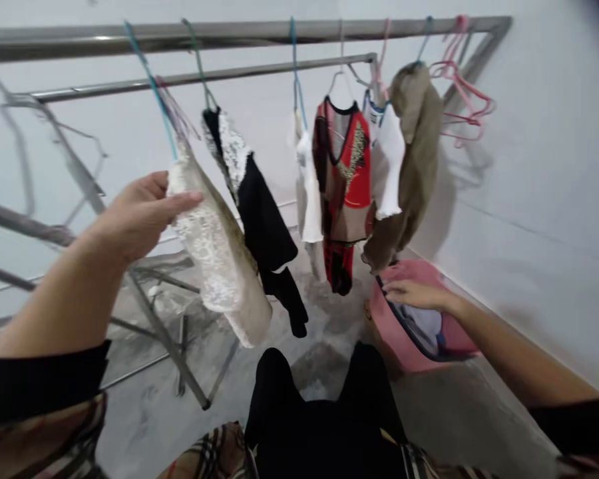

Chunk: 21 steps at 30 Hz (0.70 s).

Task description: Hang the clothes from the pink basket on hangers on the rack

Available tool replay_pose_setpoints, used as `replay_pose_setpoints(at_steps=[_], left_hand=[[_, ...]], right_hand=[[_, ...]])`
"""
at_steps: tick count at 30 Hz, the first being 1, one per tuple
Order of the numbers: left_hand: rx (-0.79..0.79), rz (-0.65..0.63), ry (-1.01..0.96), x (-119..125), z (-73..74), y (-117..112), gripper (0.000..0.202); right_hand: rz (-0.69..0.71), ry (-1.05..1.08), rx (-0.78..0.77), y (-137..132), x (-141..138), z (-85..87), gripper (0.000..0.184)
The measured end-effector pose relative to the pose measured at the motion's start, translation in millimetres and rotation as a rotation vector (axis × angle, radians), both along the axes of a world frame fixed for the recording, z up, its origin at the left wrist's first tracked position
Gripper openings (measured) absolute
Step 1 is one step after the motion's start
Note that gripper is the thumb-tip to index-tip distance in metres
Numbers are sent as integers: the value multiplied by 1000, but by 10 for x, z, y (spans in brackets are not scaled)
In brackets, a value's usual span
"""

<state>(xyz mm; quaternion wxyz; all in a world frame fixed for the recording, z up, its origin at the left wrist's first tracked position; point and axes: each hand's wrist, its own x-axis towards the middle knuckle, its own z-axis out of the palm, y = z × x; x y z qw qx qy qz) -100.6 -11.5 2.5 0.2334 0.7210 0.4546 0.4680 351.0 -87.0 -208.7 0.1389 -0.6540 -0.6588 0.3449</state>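
My left hand point(147, 216) pinches the upper edge of a white lace garment point(209, 259), thumb in front and fingers behind. The garment hangs on a light blue hanger point(152, 86) from the rail. On the right, my right hand point(414, 294) reaches over the open top of a pink bag point(394, 332), its fingers stretched out near the dark zipped edge. White and grey cloth point(424, 326) lies inside the bag. Just right of the lace garment hangs a black garment with a silvery white top part point(264, 213).
A metal rail point(259, 33) runs across the top of a drying rack. Farther right hang a white top point(309, 186), a red and brown top point(347, 173), a white blue-edged shirt point(387, 159) and an olive garment point(419, 146). Pink hangers point(462, 86) hang beside the wall.
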Motion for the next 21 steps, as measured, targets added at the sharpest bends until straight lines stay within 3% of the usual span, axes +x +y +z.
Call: replay_pose_setpoints(at_steps=[3, 5, 7, 9, 12, 16, 21], left_hand=[[-47, -54, -54, 1, 0, -104, 31], [76, 126, 86, -1, -32, -195, 26], [259, 404, 300, -4, -89, -286, 25], [423, 611, 477, -25, -167, -355, 21], [584, 688, 595, -103, -308, -391, 11], [725, 672, 699, -238, -464, -353, 7], [795, 585, 568, -288, -537, -322, 9]], right_hand=[[344, 91, -21, 70, -567, 327, 57], [528, 151, -15, 36, -924, 638, 60], [653, 174, 35, 4, -1219, 902, 56], [737, 188, 113, 10, -1446, 1052, 51], [801, 238, 199, 79, -1685, 1052, 46], [806, 279, 201, 158, -1883, 849, 45], [771, 353, 132, 163, -1987, 632, 47]])
